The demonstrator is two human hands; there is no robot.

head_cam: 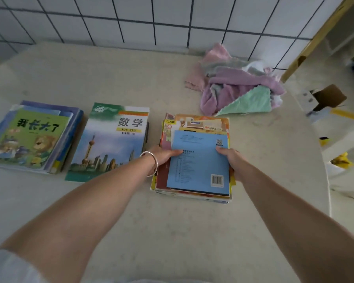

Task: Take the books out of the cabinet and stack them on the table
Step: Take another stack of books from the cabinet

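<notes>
Lying along the counter (172, 231), left to right: picture-book stack (32, 137), maths textbook (110, 141), mixed stack topped by blue book (199, 162). Left hand (164, 156) and right hand (232, 160) pinch the blue book's side edges. Cloth heap (239, 88) at far edge.

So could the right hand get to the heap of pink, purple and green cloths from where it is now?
Probably yes. The heap of pink, purple and green cloths lies on the table beyond the right hand, with bare tabletop between, but that hand grips the blue book and must let go first.
</notes>
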